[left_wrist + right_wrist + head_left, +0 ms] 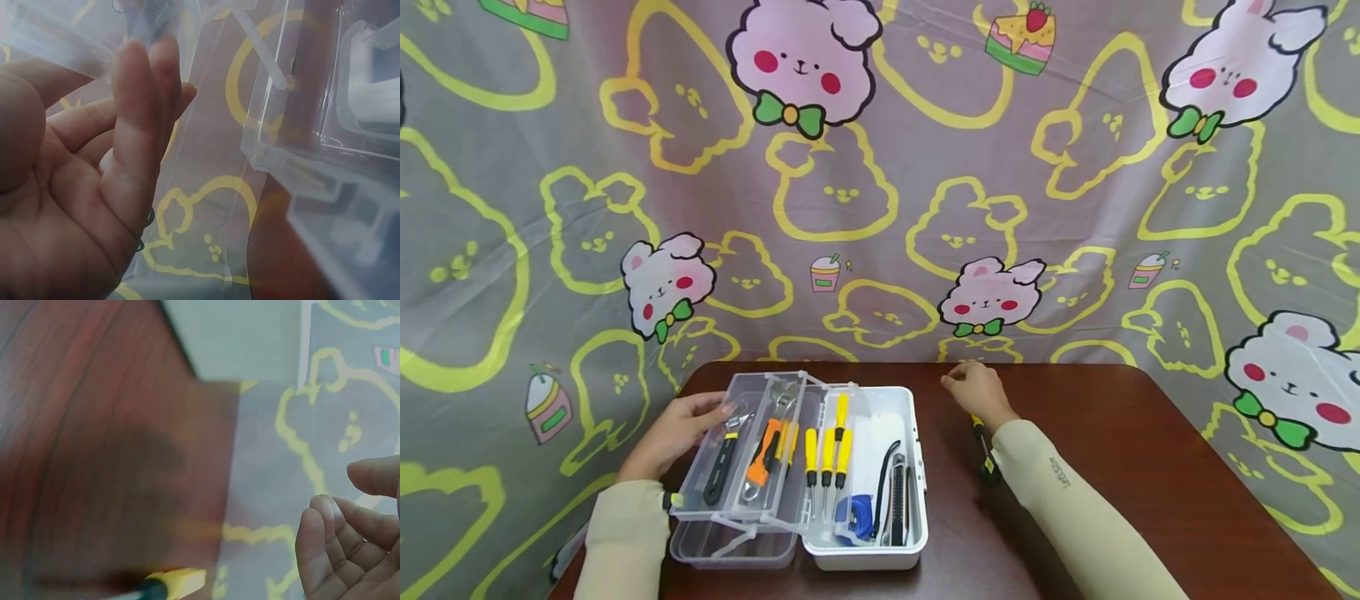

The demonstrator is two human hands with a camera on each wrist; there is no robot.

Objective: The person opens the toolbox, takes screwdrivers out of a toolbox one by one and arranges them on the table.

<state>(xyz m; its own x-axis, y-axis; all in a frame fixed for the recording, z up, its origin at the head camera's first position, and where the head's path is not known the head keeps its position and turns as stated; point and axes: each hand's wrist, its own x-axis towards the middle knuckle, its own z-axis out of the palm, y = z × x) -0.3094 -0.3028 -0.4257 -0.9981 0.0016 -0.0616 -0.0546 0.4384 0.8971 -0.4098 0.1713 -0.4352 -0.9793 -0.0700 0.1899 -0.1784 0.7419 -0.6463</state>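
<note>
My left hand [681, 425] grips the left edge of a raised clear plastic tray [700, 492], which is joined by hinged arms to a white toolbox [917, 533]. In that tray lie an adjustable wrench [722, 467] with a black handle and an orange-and-black tool [763, 458]. To the right of the toolbox, my right hand [981, 392] hovers over the table with bent fingers, thumb apart from them and nothing between. Below its wrist lies a screwdriver [181, 582] with a yellow handle and black collar, partly hidden by the arm in the head view.
Inside the toolbox are a blue tape measure [855, 517], a utility knife [897, 500], a bent black rod [884, 479] and several yellow-handled screwdrivers [828, 454]. The toolbox stands on a dark wood table [1112, 442]. A patterned curtain [880, 208] hangs right behind it.
</note>
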